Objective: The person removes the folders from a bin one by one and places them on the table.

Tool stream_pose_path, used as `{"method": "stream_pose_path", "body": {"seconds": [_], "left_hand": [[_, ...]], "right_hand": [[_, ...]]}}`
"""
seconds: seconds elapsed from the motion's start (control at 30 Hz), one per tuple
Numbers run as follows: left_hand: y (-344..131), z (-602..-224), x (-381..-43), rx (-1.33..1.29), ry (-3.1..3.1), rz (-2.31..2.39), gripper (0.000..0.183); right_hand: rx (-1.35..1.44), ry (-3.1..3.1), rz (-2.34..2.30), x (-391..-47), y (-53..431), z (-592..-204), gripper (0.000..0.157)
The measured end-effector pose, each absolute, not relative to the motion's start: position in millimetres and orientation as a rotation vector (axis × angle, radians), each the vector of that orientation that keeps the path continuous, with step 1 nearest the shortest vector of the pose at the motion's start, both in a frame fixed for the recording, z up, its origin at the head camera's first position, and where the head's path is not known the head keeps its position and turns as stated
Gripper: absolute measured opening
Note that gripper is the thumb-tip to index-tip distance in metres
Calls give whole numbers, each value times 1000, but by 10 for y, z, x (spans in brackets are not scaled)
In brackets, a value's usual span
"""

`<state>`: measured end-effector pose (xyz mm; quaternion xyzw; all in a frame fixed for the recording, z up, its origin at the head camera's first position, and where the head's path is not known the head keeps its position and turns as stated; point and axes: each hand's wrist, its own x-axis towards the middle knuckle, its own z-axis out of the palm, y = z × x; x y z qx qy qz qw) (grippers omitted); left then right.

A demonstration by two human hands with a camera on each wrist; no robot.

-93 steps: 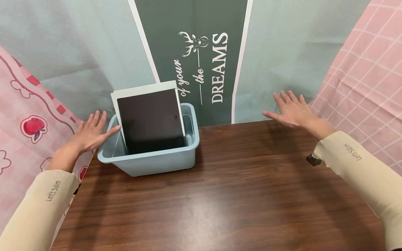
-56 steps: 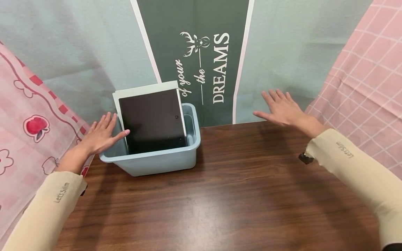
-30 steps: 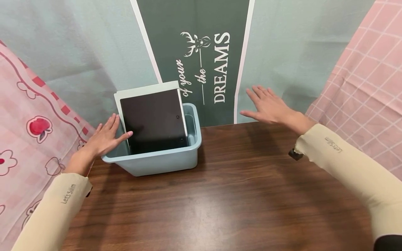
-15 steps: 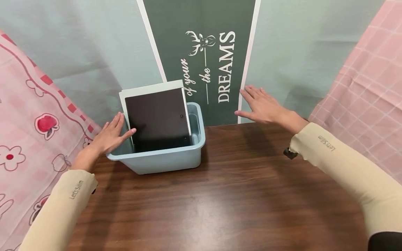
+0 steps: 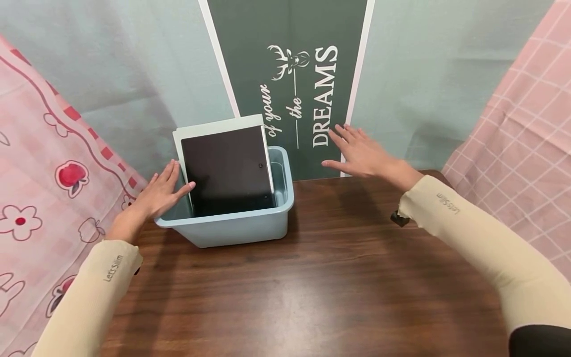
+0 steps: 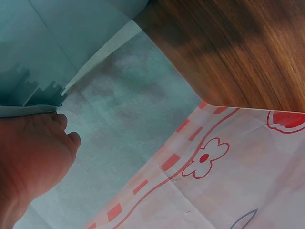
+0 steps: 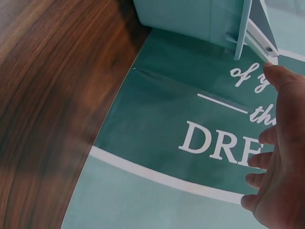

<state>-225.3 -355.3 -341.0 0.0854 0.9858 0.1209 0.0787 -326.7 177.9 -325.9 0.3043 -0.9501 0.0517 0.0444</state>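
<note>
A light blue plastic bin [image 5: 236, 231] stands at the back left of the brown table. Leaning upright inside it is a flat, squarish thing with a black face [image 5: 227, 168] and a pale border; its lower end is hidden by the bin's front wall. My left hand [image 5: 157, 196] is at the bin's left rim with fingers extended and thumb spread over the bin. In the left wrist view this hand [image 6: 40, 155] lies against the rim, though firm contact is hard to judge. My right hand [image 5: 360, 154], fingers straight and thumb apart, hovers right of the bin, holding nothing.
Behind the table [image 5: 303, 287] hangs a grey-green curtain [image 5: 424, 74] with a dark printed panel. Pink cloths flank it: a fruit-patterned cloth [image 5: 40, 163] at left, a checked cloth [image 5: 526, 134] at right. Beige sleeves cover both forearms.
My right hand has moved left toward the bin. The left hand has come in from the left to the bin's rim. The view has shifted slightly; the bin and its contents look unmoved.
</note>
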Motion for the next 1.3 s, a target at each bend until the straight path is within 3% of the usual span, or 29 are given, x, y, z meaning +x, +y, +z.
{"method": "stream_pose_path", "body": {"seconds": [1.3], "left_hand": [[-3544,-3400,-2246,255,2945,355,93]], "right_hand": [[1189,-2826,289,-3290,1062,-3212,96]]}}
